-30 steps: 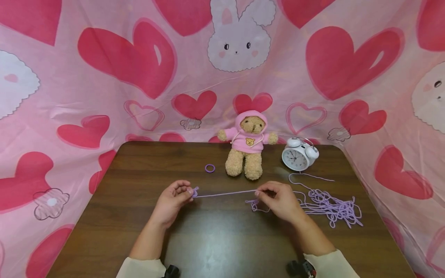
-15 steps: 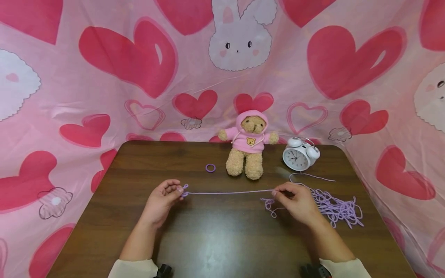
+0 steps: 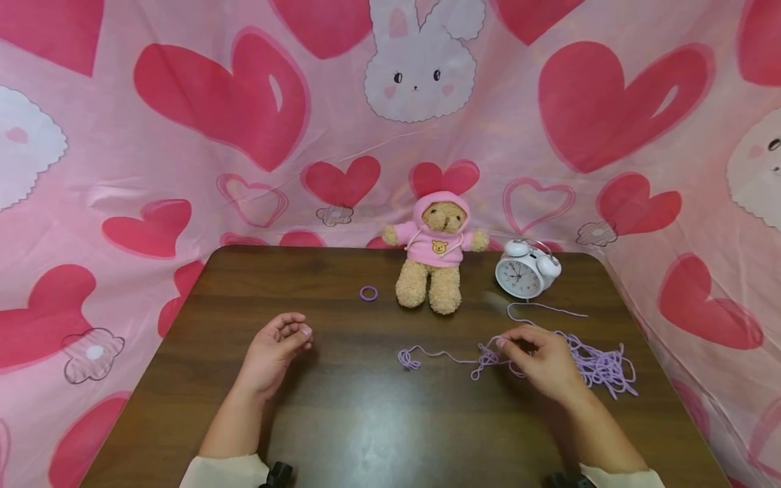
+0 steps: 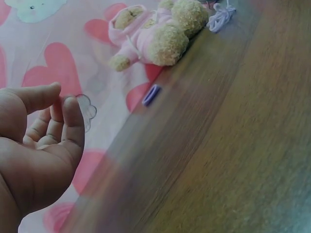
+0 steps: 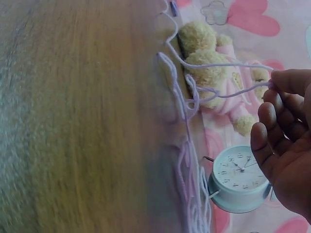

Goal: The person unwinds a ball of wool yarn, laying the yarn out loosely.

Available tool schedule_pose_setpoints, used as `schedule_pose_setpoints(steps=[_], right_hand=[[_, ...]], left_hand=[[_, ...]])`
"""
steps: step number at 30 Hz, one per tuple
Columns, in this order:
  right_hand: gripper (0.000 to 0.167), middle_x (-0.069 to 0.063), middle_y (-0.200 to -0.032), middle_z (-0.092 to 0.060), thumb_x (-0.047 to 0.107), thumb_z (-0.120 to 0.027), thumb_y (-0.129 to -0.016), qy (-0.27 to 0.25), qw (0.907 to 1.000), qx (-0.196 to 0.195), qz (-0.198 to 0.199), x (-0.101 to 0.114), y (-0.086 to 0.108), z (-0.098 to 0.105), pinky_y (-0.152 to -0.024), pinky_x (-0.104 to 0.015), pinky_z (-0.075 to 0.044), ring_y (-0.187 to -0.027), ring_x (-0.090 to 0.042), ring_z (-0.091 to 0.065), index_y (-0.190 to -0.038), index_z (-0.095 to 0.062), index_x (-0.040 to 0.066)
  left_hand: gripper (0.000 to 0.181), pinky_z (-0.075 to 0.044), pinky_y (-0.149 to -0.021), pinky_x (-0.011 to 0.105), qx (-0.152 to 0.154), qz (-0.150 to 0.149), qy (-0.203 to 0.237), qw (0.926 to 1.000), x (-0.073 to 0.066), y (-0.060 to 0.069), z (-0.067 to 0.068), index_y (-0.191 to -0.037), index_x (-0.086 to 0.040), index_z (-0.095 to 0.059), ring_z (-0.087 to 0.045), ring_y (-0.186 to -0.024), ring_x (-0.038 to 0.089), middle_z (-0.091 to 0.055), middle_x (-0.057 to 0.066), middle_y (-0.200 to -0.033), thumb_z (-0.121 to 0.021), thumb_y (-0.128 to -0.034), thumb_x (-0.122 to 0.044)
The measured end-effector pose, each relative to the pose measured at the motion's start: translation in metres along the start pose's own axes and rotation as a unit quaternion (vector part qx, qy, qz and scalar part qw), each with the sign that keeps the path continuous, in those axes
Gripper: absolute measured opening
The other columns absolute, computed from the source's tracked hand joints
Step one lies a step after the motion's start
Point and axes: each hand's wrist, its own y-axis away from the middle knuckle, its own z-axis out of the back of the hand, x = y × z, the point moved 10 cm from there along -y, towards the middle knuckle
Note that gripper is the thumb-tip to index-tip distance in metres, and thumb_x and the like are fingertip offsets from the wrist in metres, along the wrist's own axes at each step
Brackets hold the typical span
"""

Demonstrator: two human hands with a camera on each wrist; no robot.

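Note:
Between thumb and index finger my right hand (image 3: 543,359) pinches a strand of lilac yarn (image 5: 233,65), lifted a little off the table. From there the yarn trails left to a small tangled end (image 3: 409,359) lying on the wood. Off to the left my left hand (image 3: 277,352) hovers with loosely bent fingers and nothing in them. The left wrist view shows a small gap between its thumb and fingertip. A larger heap of the yarn (image 3: 604,369) lies right of my right hand, which partly hides it.
At the back of the brown wooden table (image 3: 366,420) sits a teddy bear (image 3: 436,254) in a pink hoodie. A white twin-bell alarm clock (image 3: 525,270) stands to its right, a small purple ring (image 3: 369,293) lies to its left. Pink heart-printed fabric (image 3: 256,122) hangs around the table.
The yarn was stretched taut between both hands. My left hand has let go of its end, which now lies slack near the middle. My right hand has moved right, still pinching the yarn.

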Motion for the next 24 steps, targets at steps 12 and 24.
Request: schedule_pose_setpoints(steps=[12,24], right_hand=[[0.012,0.012,-0.092,-0.075,0.013,-0.083,-0.088,0.032,0.9995,-0.005,-0.004,0.001,0.002,0.010,-0.065,-0.019,-0.048,-0.075,-0.003,-0.063,-0.088,-0.079,0.024],[0.011,0.009,-0.094,-0.076,0.011,-0.083,-0.088,0.024,0.9996,-0.012,0.003,0.011,0.003,0.017,-0.069,-0.017,-0.050,-0.084,-0.002,-0.066,-0.088,-0.080,0.022]], left_hand=[[0.039,-0.055,-0.076,0.033,0.045,0.028,-0.102,0.9934,0.024,-0.008,-0.057,-0.125,0.011,-0.054,-0.065,-0.089,0.024,-0.064,0.009,-0.097,-0.073,-0.0940,-0.002],[0.020,-0.049,-0.055,0.025,0.165,-0.050,-0.316,0.9328,0.035,-0.007,-0.140,-0.107,-0.005,-0.075,-0.060,-0.067,0.013,-0.066,0.000,-0.088,-0.080,-0.0881,-0.008]])
